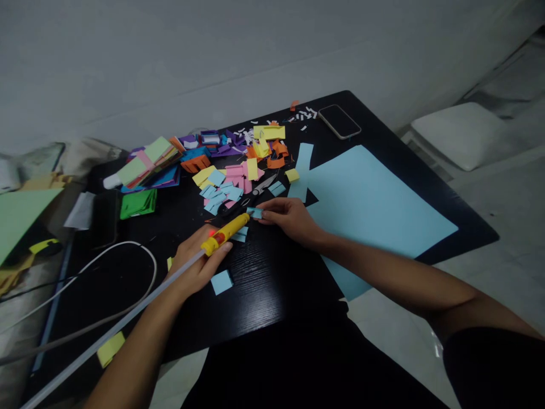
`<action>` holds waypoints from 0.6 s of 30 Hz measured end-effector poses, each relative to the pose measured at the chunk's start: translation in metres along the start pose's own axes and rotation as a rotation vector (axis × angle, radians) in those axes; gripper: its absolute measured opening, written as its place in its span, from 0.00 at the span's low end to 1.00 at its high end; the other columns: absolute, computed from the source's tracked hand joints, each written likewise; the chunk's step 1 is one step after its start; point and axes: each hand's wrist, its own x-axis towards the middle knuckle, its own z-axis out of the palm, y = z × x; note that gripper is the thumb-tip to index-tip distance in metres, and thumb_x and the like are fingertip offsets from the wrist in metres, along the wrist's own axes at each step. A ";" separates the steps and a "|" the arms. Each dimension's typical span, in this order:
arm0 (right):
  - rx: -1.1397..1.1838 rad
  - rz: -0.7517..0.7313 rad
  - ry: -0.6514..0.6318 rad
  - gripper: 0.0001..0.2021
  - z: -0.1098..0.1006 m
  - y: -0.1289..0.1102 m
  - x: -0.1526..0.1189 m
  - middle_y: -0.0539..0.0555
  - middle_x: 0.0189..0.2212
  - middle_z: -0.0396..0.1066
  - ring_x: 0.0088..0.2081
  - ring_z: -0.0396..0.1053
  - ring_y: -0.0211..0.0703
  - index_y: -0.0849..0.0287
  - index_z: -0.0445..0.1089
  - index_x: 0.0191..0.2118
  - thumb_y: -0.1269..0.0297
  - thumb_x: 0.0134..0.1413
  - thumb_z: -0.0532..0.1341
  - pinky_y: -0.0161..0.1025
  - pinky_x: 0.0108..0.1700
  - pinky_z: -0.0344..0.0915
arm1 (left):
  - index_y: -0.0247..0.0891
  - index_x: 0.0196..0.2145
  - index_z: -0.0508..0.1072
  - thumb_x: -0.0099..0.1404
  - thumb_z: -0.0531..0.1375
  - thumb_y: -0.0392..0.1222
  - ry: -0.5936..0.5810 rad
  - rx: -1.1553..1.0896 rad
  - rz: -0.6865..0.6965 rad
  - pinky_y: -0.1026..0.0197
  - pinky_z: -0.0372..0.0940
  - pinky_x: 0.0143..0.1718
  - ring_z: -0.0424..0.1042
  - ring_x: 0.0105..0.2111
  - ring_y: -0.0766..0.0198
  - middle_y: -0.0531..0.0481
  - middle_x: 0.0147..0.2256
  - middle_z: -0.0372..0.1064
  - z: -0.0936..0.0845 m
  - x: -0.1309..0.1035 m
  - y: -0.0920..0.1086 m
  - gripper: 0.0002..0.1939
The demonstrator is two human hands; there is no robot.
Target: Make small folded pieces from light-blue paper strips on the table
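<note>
My left hand (196, 257) is wrapped round a yellow hot glue gun (225, 234) with a long glue stick (128, 318) trailing out of its back. The gun's nozzle points at a small light-blue piece of paper (255, 213), which my right hand (292, 217) pinches between thumb and fingers. Whether tip and paper touch, I cannot tell. Partly behind the gun lies another folded blue paper piece (240, 234). A blue paper square (222, 282) rests below my left hand. Scissors (261, 186) lie just beyond my hands, partly covered.
A large light-blue sheet (374, 204) covers the table's right side and overhangs the front edge. Piles of blue (221, 196), pink and yellow papers sit behind my hands. A phone (339, 121) lies at the back right. A white cable (153, 261) loops at left.
</note>
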 end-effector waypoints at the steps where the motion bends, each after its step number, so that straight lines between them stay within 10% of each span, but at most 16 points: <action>1: -0.004 -0.001 0.000 0.07 0.000 0.000 0.000 0.52 0.39 0.81 0.45 0.79 0.48 0.52 0.81 0.36 0.63 0.49 0.74 0.57 0.60 0.74 | 0.41 0.34 0.69 0.74 0.55 0.46 -0.005 0.000 -0.003 0.58 0.69 0.35 0.72 0.31 0.60 0.50 0.31 0.69 0.001 0.000 0.001 0.10; 18: -0.117 -0.068 -0.004 0.07 0.003 -0.001 -0.003 0.52 0.40 0.81 0.45 0.79 0.48 0.54 0.81 0.39 0.65 0.52 0.70 0.54 0.57 0.76 | 0.41 0.39 0.69 0.75 0.56 0.44 -0.002 -0.051 0.085 0.58 0.69 0.37 0.74 0.34 0.60 0.50 0.34 0.71 0.008 -0.001 -0.002 0.06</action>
